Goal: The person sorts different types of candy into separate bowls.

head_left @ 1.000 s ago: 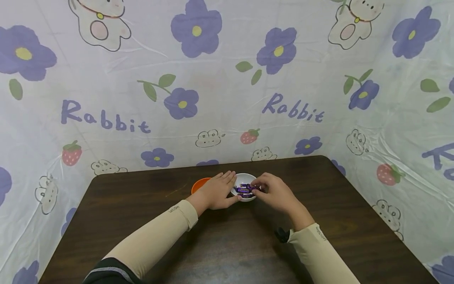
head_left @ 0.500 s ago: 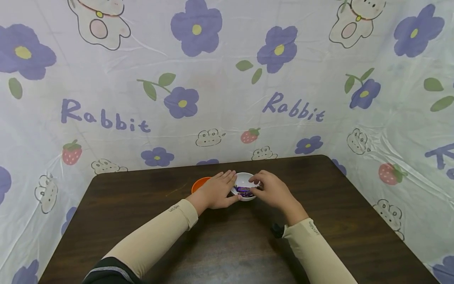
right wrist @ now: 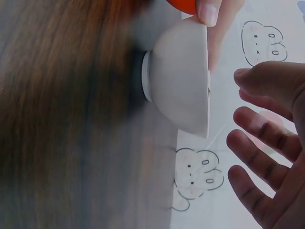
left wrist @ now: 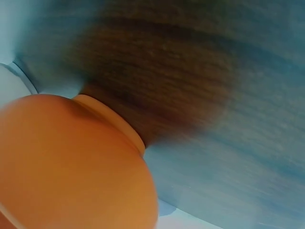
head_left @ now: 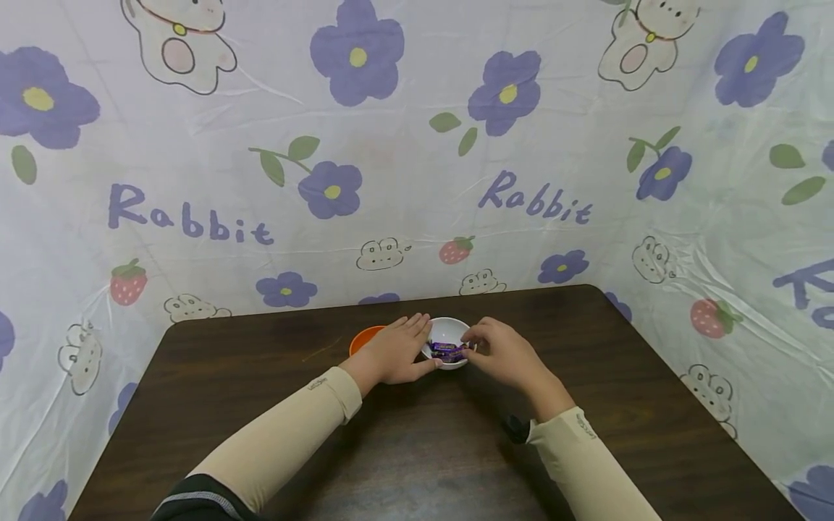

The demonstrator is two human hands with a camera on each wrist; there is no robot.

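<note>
A white bowl [head_left: 449, 365] stands near the table's far side, with several purple-wrapped candies [head_left: 446, 350] inside it. My left hand [head_left: 399, 353] lies with straight fingers across the orange bowl [head_left: 362, 338] and the white bowl's left rim, its thumb resting at the near rim. The right wrist view shows that thumb [right wrist: 208, 14] at the rim of the white bowl. My right hand [head_left: 500, 351] is at the white bowl's right side, fingers loosely bent with tips over the candies. In the right wrist view, no candy shows between these fingers [right wrist: 248, 121].
Both bowls stand on a dark brown wooden table [head_left: 417, 449]. Behind it and along its sides hangs a patterned curtain [head_left: 391, 145] with purple flowers and rabbits. A black strap [head_left: 517, 428] shows at my right sleeve [head_left: 583, 456].
My right hand shifts left and up over the white bowl, then back down to its right side. Candies in the bowl lie differently. My left hand stays in place.
</note>
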